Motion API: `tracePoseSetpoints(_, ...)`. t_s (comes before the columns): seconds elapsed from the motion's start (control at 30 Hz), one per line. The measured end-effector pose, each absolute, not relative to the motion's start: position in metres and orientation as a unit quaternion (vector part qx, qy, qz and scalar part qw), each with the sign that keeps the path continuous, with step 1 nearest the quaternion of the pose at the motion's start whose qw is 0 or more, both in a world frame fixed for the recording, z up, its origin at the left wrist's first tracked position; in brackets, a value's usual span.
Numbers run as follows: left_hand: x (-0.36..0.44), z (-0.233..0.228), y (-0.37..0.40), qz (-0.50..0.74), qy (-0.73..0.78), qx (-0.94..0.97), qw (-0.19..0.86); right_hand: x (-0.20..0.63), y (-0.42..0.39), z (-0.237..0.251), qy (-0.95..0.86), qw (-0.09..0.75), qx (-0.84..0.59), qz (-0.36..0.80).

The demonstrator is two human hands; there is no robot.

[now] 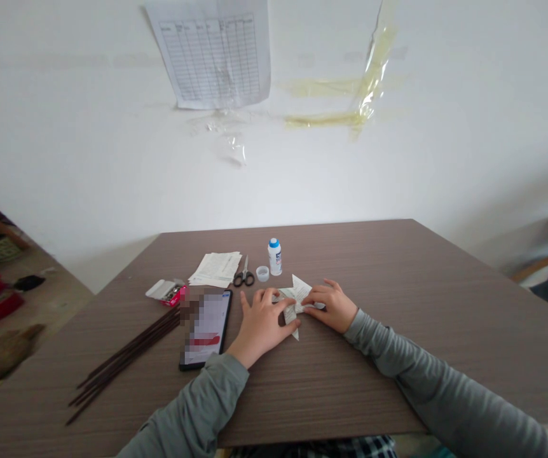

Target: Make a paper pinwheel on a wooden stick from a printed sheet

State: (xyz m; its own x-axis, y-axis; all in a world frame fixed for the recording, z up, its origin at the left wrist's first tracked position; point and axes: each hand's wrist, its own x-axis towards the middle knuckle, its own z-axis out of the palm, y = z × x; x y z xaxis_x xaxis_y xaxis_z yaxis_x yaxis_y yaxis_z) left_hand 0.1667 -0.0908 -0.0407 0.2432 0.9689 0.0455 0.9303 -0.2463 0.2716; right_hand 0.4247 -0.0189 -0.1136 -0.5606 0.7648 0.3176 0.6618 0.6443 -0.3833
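Folded paper (299,292), seemingly pinched in right grip (330,306)

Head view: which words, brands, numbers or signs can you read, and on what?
No text reads clearly.
Wall sheet: ruled table, print too small.
Bottle label: too small.
Folded paper: print too small.
Paper stack: print too faint.
Phone screen: blurred, partly pixelated.
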Motion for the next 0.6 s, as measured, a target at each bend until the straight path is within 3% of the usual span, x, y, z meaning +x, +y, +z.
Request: tracePoseSetpoints(0.6, 0.1661, -0.0434, -0.0898, 0.104, 0.611, 0.779, 0.092, 0.4228, -0.0199, -0.1113, -0.869, 0.222, -0.422, 0.130)
